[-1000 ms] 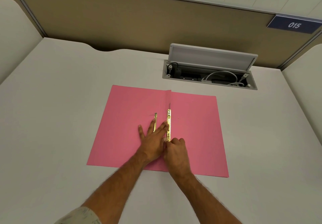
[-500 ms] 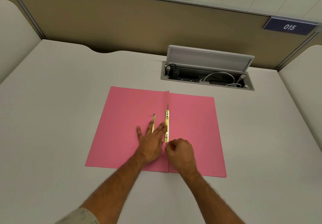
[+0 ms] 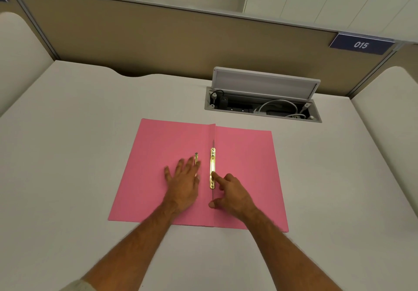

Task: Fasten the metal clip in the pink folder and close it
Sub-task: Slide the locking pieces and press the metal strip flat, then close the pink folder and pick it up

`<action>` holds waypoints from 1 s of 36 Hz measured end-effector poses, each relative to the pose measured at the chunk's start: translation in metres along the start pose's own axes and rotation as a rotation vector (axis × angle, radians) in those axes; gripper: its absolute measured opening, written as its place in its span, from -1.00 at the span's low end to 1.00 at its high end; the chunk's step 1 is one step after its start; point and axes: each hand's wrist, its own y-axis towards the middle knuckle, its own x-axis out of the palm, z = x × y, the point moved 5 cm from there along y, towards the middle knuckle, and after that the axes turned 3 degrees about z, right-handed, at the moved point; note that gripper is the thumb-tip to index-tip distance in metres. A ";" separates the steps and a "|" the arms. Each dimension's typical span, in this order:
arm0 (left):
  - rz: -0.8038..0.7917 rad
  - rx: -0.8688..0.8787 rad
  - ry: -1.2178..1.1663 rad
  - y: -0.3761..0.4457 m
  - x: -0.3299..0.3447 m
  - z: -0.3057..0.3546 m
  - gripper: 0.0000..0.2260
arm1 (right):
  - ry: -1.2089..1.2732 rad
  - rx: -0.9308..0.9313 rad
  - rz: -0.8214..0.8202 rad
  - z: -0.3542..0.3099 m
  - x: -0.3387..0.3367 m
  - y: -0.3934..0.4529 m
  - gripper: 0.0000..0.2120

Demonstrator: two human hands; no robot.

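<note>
The pink folder (image 3: 244,161) lies open and flat on the desk. A gold metal clip bar (image 3: 212,166) runs along its centre fold. A second, thinner gold strip (image 3: 196,157) lies just left of it, partly under my fingers. My left hand (image 3: 184,184) rests flat on the left leaf with fingers spread. My right hand (image 3: 233,197) is on the right leaf; its index fingertip touches the lower part of the clip bar and the thumb presses near the fold.
An open cable box (image 3: 263,107) with a raised lid and white cables is sunk into the desk behind the folder. A beige partition (image 3: 158,42) with a "015" sign (image 3: 360,45) borders the desk at the back.
My right hand has opened from a closed pinch at the clip's lower end and shifted right, index finger now pointing onto the bar. My left hand slid slightly left, off the bar.
</note>
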 end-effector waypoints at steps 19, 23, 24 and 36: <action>0.094 -0.788 -0.031 -0.019 -0.071 -0.098 -0.50 | -0.117 0.015 -0.058 -0.004 -0.001 0.005 -0.02; 0.151 -0.865 -0.152 -0.020 -0.079 -0.105 -0.51 | -0.133 0.017 -0.070 -0.005 -0.001 0.004 -0.02; 0.169 -0.887 -0.189 -0.020 -0.081 -0.107 -0.50 | -0.132 0.020 -0.073 -0.005 -0.001 0.004 -0.02; 0.246 -0.862 -0.482 -0.027 -0.120 -0.119 -0.65 | -0.126 0.019 -0.069 -0.007 -0.003 0.004 -0.03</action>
